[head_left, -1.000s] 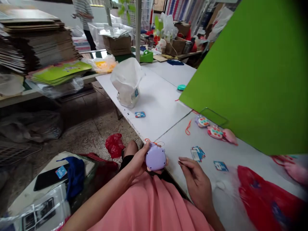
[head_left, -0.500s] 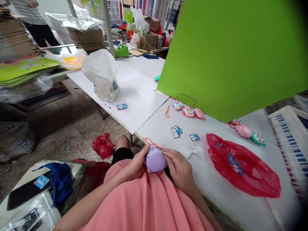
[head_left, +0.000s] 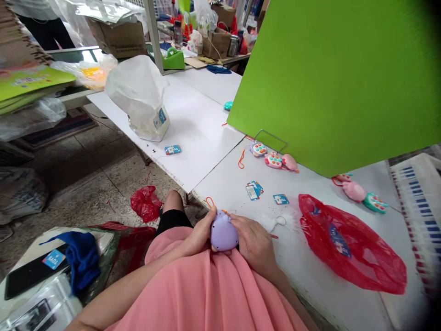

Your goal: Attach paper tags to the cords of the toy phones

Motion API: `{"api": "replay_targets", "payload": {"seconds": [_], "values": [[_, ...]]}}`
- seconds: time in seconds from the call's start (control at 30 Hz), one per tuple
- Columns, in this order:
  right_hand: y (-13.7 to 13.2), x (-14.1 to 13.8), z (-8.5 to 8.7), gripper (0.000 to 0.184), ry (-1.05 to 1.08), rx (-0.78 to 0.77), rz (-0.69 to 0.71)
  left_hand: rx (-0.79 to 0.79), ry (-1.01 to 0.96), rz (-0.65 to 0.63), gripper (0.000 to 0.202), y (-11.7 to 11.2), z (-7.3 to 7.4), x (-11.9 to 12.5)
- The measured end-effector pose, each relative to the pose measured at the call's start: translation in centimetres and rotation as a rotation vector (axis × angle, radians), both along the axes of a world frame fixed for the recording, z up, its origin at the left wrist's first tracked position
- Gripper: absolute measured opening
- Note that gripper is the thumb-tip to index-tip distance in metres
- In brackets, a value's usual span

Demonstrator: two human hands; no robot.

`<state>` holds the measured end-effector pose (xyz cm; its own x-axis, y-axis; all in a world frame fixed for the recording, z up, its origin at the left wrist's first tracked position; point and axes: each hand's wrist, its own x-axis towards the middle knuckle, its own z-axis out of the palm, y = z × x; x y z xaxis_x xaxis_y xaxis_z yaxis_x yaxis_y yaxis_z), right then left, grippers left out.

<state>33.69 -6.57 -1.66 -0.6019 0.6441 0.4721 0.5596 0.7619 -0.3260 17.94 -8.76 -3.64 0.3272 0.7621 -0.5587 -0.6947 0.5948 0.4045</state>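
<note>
Close to my lap, a purple plastic toy [head_left: 223,233] lies between my two hands with its smooth back up, small dark screw holes showing. My left hand [head_left: 200,234] grips its left side, thumb on the upper edge. Curled against its right side is my right hand [head_left: 254,239]; its fingertips are partly hidden. From the toy's top an orange cord loop [head_left: 210,202] sticks out by my left thumb. A thin red piece [head_left: 274,236] shows beyond my right hand. On the table beside it are white fibres [head_left: 267,219] with a small ring.
A red plastic bag [head_left: 351,248] lies at right, with blue cards [head_left: 255,190] nearer the middle. Button toys [head_left: 274,159] sit below a large green board [head_left: 330,82]. A white plastic bag [head_left: 138,96] stands at left. A white crate [head_left: 409,188] borders the right side.
The view has shifted slightly. The purple toy is turned a little in my hands, and my right hand sits closer around its right side. The thin red piece now shows beyond that hand.
</note>
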Motion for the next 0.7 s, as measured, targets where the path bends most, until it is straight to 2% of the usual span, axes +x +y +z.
{"api": "replay_targets", "payload": {"seconds": [0.1,0.17,0.33,0.5,0.7], "values": [[0.6,0.0,0.0,0.029,-0.014,0.009,0.012,-0.035,0.094,-0.12,0.068,0.5,0.5,-0.1],[0.9,0.0,0.0,0.028,-0.023,-0.002,0.023,-0.039,0.106,-0.156,0.071,0.8,0.5,-0.1],[1.5,0.1,-0.3,0.027,0.006,-0.045,0.003,-0.037,0.067,-0.018,0.06,1.4,-0.5,0.1],[2.1,0.0,-0.3,0.028,-0.016,-0.056,0.065,-0.073,0.1,0.02,0.06,1.8,-1.5,0.0],[2.8,0.0,-0.8,0.028,0.016,-0.076,0.069,0.062,0.077,0.063,0.053,2.2,-1.9,-0.1]]}}
